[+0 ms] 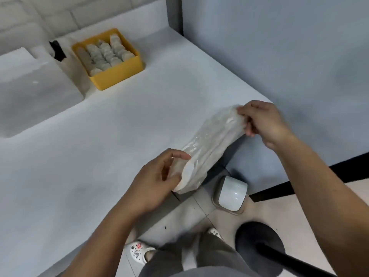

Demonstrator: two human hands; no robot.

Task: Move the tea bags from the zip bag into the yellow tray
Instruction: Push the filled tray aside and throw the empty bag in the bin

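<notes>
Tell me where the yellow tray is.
In the head view the yellow tray sits at the far left of the white table, by the back wall, holding rows of tea bags.

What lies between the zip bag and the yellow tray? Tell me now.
Only bare white table lies between the zip bag and the yellow tray, as the head view shows.

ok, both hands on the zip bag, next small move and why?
Probably carry the zip bag toward the yellow tray: left hand and right hand each grip an end at the table corner, far from the tray, which holds rows of tea bags. Whether any remain inside is unclear.
</notes>
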